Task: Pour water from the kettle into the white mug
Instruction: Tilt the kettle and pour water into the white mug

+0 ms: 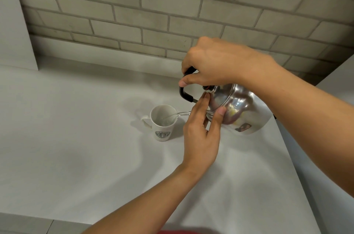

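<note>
A shiny steel kettle (241, 111) is tipped to the left above the counter. My right hand (214, 61) grips its black handle (184, 95) from above. My left hand (203, 130) presses flat against the kettle's lid, fingers on the lid edge and thumb on the body. A thin stream of water (180, 114) runs from the kettle into the white mug (162, 122), which stands upright on the counter just left of my left hand, its handle pointing left and a green round logo facing me. The spout is hidden behind my left hand.
The light grey counter (76, 138) runs up to a pale brick wall (153, 13). A white panel (13, 29) stands at the far left. The counter's right edge (287, 147) drops off close to the kettle, and its front edge is near the bottom left.
</note>
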